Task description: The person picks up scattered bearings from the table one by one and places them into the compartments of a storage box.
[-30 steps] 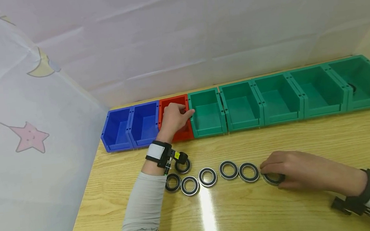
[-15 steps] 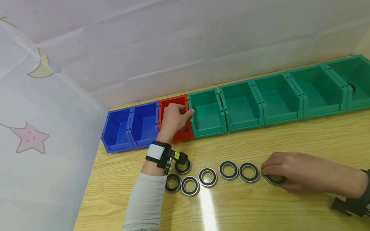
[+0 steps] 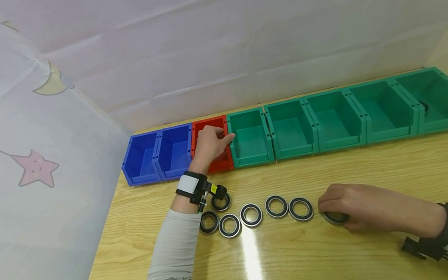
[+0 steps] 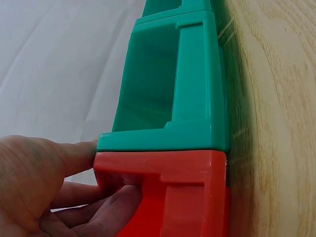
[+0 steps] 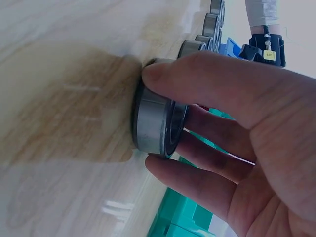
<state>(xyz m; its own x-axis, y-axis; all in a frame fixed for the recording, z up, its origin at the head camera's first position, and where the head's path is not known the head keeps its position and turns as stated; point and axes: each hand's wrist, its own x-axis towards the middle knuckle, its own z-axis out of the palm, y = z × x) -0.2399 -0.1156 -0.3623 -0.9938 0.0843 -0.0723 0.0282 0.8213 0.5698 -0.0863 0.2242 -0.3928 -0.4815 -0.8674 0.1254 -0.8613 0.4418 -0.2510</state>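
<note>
In the head view my left hand is at the red bin. Its fingers reach inside while the thumb lies over the edge of the adjoining green bin, pinching the side walls where the two meet. The left wrist view shows the curled fingertips inside the red bin. On the table, my right hand grips a ball bearing with a steel outer ring and black seal. In the right wrist view, thumb and fingers span the rim of that bearing, which lies flat on the wood.
Several similar bearings lie in a loose row left of my right hand. Two blue bins stand left of the red one; more green bins run right. A dark ring sits in the rightmost bin. A draped sheet hangs behind.
My right hand and its bearing have shifted slightly right, widening the gap to the neighbouring bearing. The left hand stays where it was on the red bin.
</note>
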